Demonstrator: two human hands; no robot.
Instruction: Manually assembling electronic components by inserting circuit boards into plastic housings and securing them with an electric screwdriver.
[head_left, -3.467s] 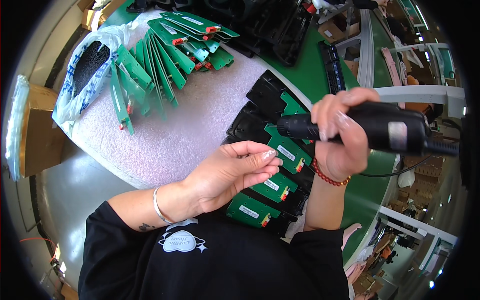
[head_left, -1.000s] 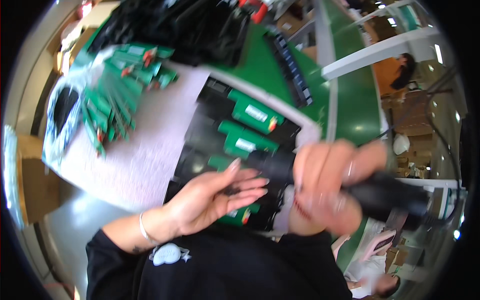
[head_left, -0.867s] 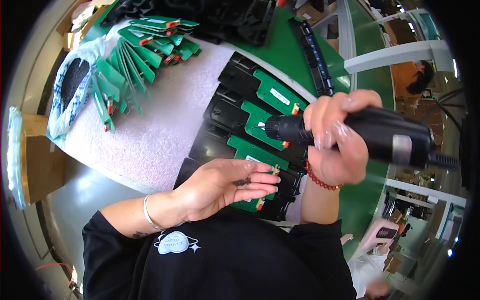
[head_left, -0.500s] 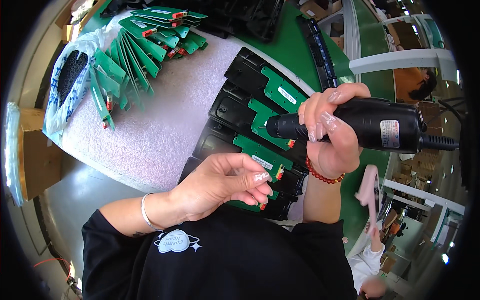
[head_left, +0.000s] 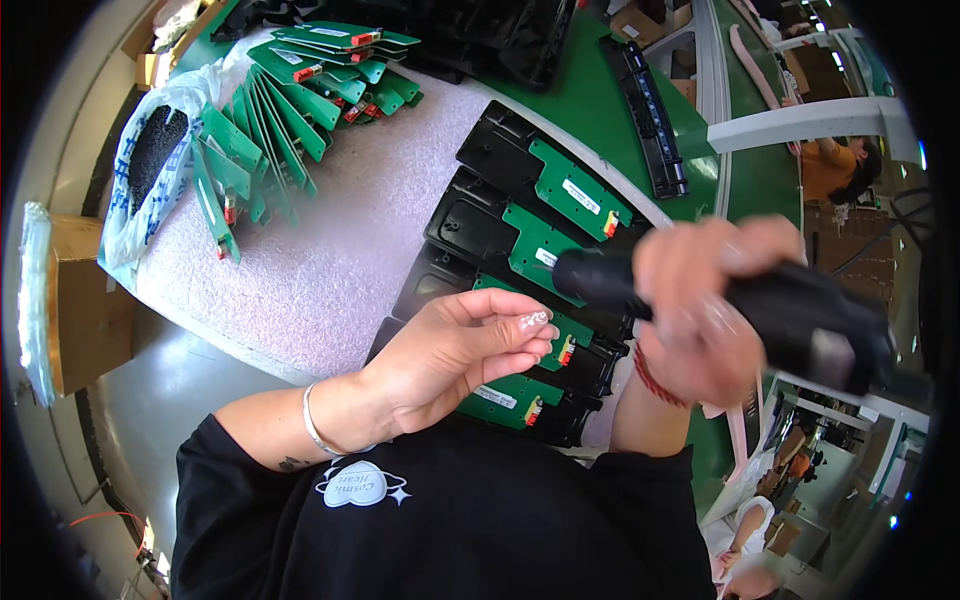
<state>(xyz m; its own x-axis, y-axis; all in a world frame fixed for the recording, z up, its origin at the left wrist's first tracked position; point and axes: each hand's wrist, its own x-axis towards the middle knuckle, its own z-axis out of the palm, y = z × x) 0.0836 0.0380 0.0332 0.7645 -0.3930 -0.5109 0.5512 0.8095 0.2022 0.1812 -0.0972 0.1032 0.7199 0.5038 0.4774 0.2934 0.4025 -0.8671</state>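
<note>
My right hand (head_left: 705, 315), blurred by motion, is wrapped round a black corded electric screwdriver (head_left: 815, 325). The screwdriver's nose points left above a row of black plastic housings (head_left: 490, 140), and its rear end tilts down to the right. Green circuit boards (head_left: 580, 200) with white labels and red-and-yellow connectors lie in those housings. Near the lower housings, my left hand (head_left: 445, 355) is closed in a pinch, thumb against fingertips. Anything between those fingertips is too small or hidden to name.
The housings rest on a pale foam sheet (head_left: 340, 240). Loose circuit boards (head_left: 265, 135) fan out at the far left, beside a plastic bag (head_left: 118, 210) of small black parts. A long black strip (head_left: 648, 125) lies on the green surface. Other people (head_left: 835, 165) are at the right.
My right hand has shifted right and down, and the screwdriver's rear end has swung downward. My left hand has moved slightly right, still pinched. The whole view has shifted a little.
</note>
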